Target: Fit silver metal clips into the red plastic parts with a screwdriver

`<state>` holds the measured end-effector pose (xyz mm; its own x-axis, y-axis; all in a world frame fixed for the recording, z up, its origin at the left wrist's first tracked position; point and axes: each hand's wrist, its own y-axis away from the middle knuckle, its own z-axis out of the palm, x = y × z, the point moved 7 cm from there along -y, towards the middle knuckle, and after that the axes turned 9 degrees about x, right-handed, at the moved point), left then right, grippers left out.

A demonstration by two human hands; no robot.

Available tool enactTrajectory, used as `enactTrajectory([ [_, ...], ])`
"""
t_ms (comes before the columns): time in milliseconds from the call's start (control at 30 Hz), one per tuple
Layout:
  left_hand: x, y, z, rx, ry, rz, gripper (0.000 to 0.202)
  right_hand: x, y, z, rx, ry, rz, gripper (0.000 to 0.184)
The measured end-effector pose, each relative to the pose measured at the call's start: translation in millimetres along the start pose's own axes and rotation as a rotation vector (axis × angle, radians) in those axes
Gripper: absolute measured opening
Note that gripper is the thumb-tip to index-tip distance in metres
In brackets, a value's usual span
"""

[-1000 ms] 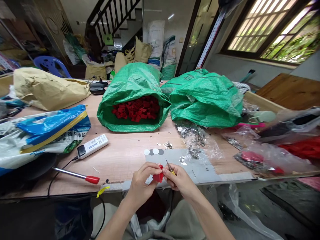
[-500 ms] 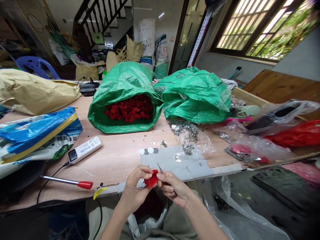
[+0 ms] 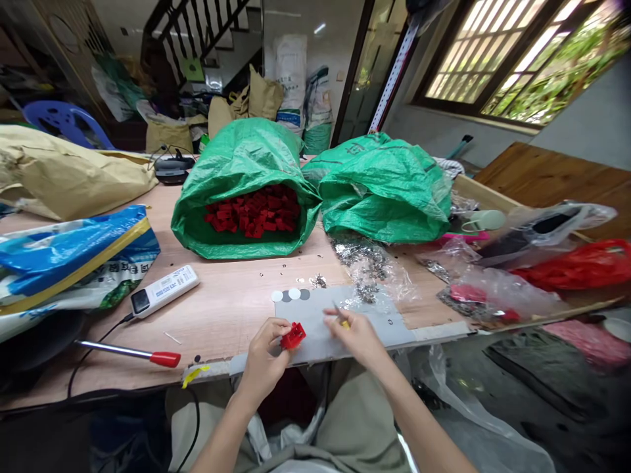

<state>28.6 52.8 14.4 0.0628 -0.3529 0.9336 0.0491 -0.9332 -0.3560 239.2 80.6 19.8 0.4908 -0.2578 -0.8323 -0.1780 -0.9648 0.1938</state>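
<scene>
— Head view: the left hand (image 3: 263,355) sits at the near edge of the bench (image 3: 231,309), fingers pinched around a small red plastic part (image 3: 294,336), holding it just above the grey sheet (image 3: 345,325) that lies along that edge.

— And the right hand (image 3: 355,333)?

— It is apart from the part, over the grey sheet, closed on a thin pointed tool (image 3: 340,316) with a yellow bit at the grip; it looks like tweezers, though the blur makes that uncertain. The tip points toward the scatter of small metal pieces (image 3: 365,269) spilling from a clear bag mid-bench, probably because those are too fine for bare fingers.

— Where do the red parts come from?

— An open green sack (image 3: 241,171) toward the far edge lies on its side, mouth facing the person, so its red pieces (image 3: 254,210) are easy to reach. A second green sack (image 3: 384,187) lies beside it, closed over. A red-handled screwdriver (image 3: 128,353) rests near the left near corner.
</scene>
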Motion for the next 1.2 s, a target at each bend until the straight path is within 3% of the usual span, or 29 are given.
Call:
enactTrajectory([
  [33, -5.6, 0.3, 0.8, -0.018, -0.029, -0.006, 0.017, -5.5, -9.9, -17.3, 0.143, 0.226, -0.108, 0.023],
  [100, -11.2, 0.4, 3.5, -0.069, -0.079, 0.009, 0.018, -10.6, -26.4, -36.1, 0.250, 0.513, -0.210, 0.020],
  [267, -9.2, -0.6, 4.4, -0.103, -0.133, 0.030, 0.019, -9.3, -51.8, -42.0, 0.159, 0.663, -0.201, 0.013],
  [433, -10.7, 0.1, 1.8, -0.088, -0.139, -0.046, 0.019, -17.2, -59.5, -35.0, 0.031, 0.732, -0.212, 0.015],
  [767, -9.6, -1.1, 0.2, -0.089, -0.153, -0.033, 0.021, -15.4, -72.9, -33.6, -0.092, 0.776, -0.213, 0.012],
  [1200, -4.5, -2.1, -2.1, -0.080, -0.153, -0.015, 0.019, -17.6, -71.7, -38.7, -0.068, 0.610, -0.249, 0.008],
])
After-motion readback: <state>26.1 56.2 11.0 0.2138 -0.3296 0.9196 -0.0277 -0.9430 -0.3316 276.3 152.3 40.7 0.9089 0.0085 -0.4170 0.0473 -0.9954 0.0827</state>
